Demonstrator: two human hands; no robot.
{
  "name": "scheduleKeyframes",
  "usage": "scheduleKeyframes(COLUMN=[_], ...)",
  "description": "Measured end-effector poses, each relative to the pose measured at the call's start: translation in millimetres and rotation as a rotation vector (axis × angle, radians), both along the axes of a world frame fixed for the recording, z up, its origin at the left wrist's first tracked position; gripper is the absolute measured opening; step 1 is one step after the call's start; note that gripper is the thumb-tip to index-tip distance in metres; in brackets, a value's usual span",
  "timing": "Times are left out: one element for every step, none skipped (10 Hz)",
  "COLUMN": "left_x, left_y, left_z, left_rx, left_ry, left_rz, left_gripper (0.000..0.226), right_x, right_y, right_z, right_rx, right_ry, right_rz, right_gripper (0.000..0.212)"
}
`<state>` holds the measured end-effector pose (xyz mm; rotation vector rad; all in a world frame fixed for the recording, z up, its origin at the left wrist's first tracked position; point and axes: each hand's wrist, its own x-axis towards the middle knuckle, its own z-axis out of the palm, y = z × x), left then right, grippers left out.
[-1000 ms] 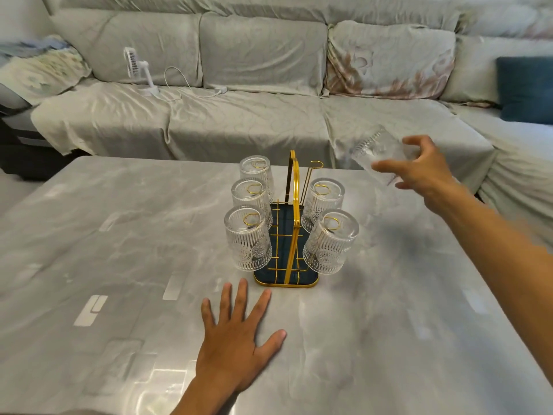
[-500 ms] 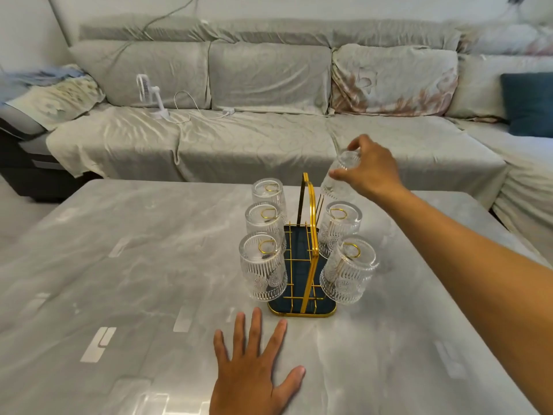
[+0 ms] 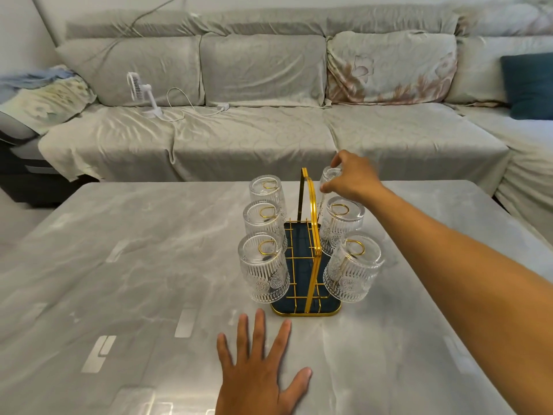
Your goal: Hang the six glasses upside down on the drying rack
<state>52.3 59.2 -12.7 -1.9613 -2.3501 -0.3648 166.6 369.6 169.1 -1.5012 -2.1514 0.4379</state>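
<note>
Grey marble table [image 3: 119,265]: five glasses hang on the gold drying rack [image 3: 309,235]. Right hand [image 3: 350,178] pinches the sixth glass [image 3: 329,178] at the far-right peg, seemingly seated; release next. Left hand [image 3: 260,369] lies spread flat.

- Two bare hands show, the left hand [image 3: 257,369] and the right hand [image 3: 351,178], with no gloves on either.
- No rings are on the fingers that can be seen, and no watch, band or bracelet at either wrist.
- The right forearm [image 3: 466,265] is uncovered along its whole visible length, up to the frame's edge; no sleeve or cuff reaches into view.
- The left wrist is cut off by the lower edge, also without a sleeve.
- The fingernails look short and unpainted.
</note>
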Motion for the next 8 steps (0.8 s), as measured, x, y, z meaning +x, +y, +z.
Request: scheduleKeyframes(left_x=[0.9,1.2,2.2,1.1,0.7,4.5,-4.8,-30.3], left_y=[0.4,0.8,1.4,-1.2,-1.7,-2.6,-16.0,-36.4], left_z=[-1.5,-3.0,-3.5,-1.8,10.1,24.1,53.0,75.2], left_rx=[-0.001,0.006,0.000,-0.028,-0.153,-0.210,-0.081,0.226], left_ry=[0.017,0.019,0.013,-0.012,-0.019,-0.074,-0.821,-1.206], left_rz=[0.007,0.021,0.019,-0.005,-0.012,-0.034,0.154,0.095], left_gripper=[0.079,0.077,0.076,0.077,0.075,0.074,0.054,0.055], right_x=[-2.3,-2.5,-4.0,0.1,13.2,28.7,99.2,152.4], right_y=[4.6,7.1,9.2,2.4,-23.3,-61.3,-137.9,-173.7], right_z=[-9.2,-11.1,-11.5,-9.8,1.4,15.5,43.8,61.8], right_rx=[-0.033,-0.034,-0.056,-0.076,-0.063,-0.012,0.066,0.118], right_ry=[-0.003,-0.003,-0.001,0.000,0.160,0.284,0.355,0.371], right_rz=[0.001,-0.002,-0.002,0.023,0.071,0.082,0.167,0.218], right_gripper=[0.056,0.055,0.055,0.058,0.064,0.055,0.044,0.047])
